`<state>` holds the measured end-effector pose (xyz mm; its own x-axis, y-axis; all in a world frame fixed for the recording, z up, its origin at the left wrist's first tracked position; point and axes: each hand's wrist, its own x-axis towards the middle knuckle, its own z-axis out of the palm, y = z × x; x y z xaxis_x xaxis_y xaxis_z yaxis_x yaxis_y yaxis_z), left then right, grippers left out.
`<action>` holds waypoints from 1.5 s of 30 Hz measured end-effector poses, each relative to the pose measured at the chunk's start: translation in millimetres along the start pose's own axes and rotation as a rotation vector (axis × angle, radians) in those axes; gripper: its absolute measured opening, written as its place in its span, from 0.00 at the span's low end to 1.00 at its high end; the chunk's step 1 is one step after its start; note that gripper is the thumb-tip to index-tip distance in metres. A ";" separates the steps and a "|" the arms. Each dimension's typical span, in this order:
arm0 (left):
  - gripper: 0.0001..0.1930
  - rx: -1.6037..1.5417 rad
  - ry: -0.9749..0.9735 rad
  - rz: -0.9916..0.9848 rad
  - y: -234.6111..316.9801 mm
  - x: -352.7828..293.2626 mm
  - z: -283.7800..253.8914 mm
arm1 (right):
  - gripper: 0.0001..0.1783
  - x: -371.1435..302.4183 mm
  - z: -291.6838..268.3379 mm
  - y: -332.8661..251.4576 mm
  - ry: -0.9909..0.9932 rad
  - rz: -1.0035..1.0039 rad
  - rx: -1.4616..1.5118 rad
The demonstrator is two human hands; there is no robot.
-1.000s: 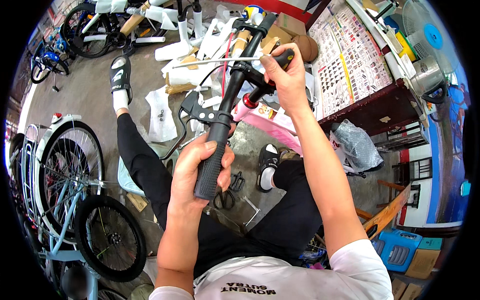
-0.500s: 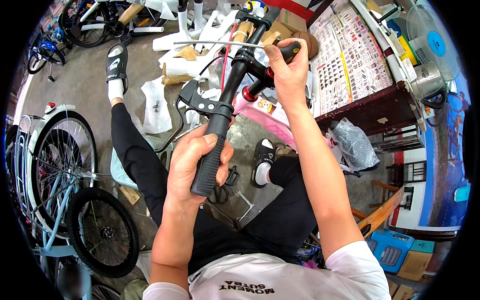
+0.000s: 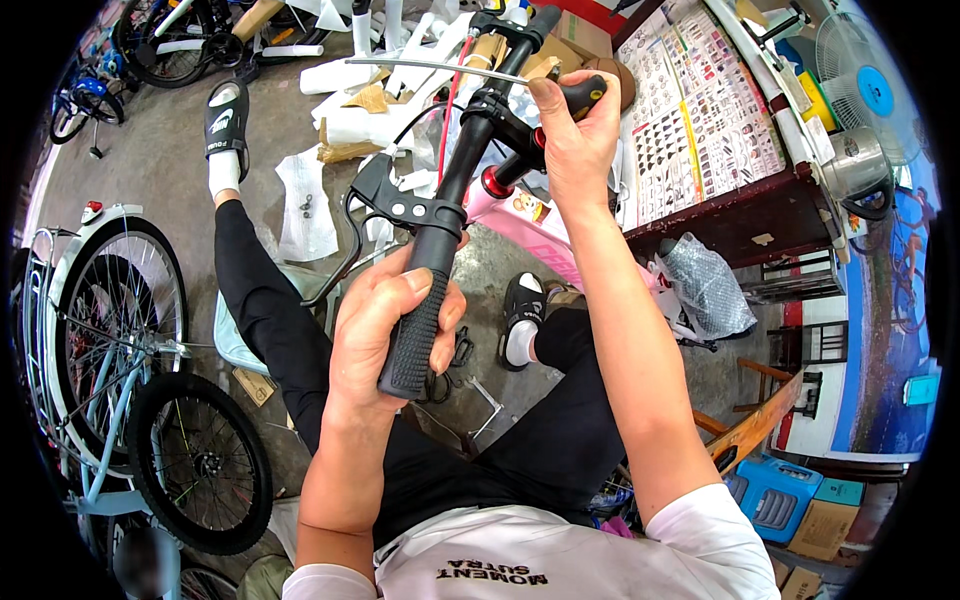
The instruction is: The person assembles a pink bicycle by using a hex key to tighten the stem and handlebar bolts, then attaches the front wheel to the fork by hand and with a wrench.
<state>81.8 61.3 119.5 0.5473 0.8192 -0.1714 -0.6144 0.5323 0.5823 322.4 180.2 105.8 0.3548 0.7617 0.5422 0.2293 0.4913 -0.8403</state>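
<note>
My left hand (image 3: 372,325) is wrapped round the ribbed black rubber grip (image 3: 412,350) at the near end of a bicycle handlebar (image 3: 461,175). Just beyond the grip sits a black brake lever (image 3: 376,188) on its clamp. In my closed right hand (image 3: 582,150) is a screwdriver (image 3: 583,98) with a black and yellow handle. Its long thin shaft points left across the handlebar, near the black stem (image 3: 515,132); its tip is over the packing scraps. A red ring (image 3: 493,184) joins the stem to the pink bicycle frame (image 3: 530,230).
Torn white packing foam (image 3: 360,125) and cardboard litter the floor ahead. Bicycle wheels (image 3: 200,463) stand at the left. To the right is a dark cabinet (image 3: 720,210) topped with a picture sheet, beside a bubble-wrapped part (image 3: 705,290). Loose pedals and tools lie between my legs.
The view has shifted slightly. The screwdriver's shaft has tipped a little, its far end now higher in the picture. Both hands keep their holds.
</note>
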 end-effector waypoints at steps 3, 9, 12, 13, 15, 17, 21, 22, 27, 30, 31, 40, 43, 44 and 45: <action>0.29 0.011 0.009 0.010 -1.5 -1.0 1.1 | 0.26 -0.3 1.4 -2.0 0.004 -0.017 0.002; 0.31 0.007 0.032 0.027 -8.2 -3.3 5.6 | 0.26 0.2 1.4 -0.6 0.004 -0.039 -0.009; 0.31 -0.004 0.039 0.029 -11.1 -4.2 8.0 | 0.27 0.7 0.6 0.4 0.007 -0.060 -0.017; 0.32 -0.008 0.042 0.032 -12.0 -4.5 8.8 | 0.27 0.6 0.3 0.4 0.002 -0.061 -0.010; 0.30 -0.021 0.033 0.037 -16.2 -5.0 8.0 | 0.27 0.0 2.0 -2.7 0.001 -0.043 0.010; 0.29 -0.039 0.027 0.044 -19.7 -7.3 9.1 | 0.27 -0.3 2.3 -3.3 -0.001 -0.027 0.026; 0.29 -0.032 0.030 0.056 -24.4 -7.6 12.9 | 0.28 0.4 1.1 0.2 -0.002 -0.045 -0.003; 0.30 -0.002 0.059 0.062 -25.6 -7.2 16.7 | 0.28 0.2 0.8 1.5 -0.006 -0.036 0.018; 0.31 0.015 0.097 0.070 -29.4 -9.0 21.6 | 0.28 0.4 0.1 2.5 0.000 -0.040 0.009; 0.31 0.009 0.083 0.086 -31.7 -9.3 21.7 | 0.28 1.4 -0.6 3.8 0.004 -0.053 -0.015; 0.31 0.021 0.083 0.090 -32.2 -9.4 22.0 | 0.28 1.6 -0.8 4.3 0.004 -0.066 -0.013; 0.27 -0.028 0.042 0.087 -34.5 -9.8 17.3 | 0.28 0.5 3.1 -0.7 0.015 -0.066 -0.018; 0.26 -0.027 0.049 0.086 -34.7 -10.1 17.1 | 0.28 0.3 2.3 -0.2 0.021 -0.055 -0.010; 0.26 -0.024 0.054 0.082 -34.9 -9.9 16.9 | 0.28 0.1 2.5 -0.4 0.020 -0.054 -0.010; 0.26 -0.025 0.054 0.082 -35.1 -9.8 16.8 | 0.28 -0.2 2.8 -0.6 0.026 -0.042 -0.023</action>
<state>107.5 31.0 114.1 0.4637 0.8701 -0.1671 -0.6703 0.4678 0.5761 319.6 180.9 106.2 0.3674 0.7291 0.5775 0.2656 0.5128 -0.8164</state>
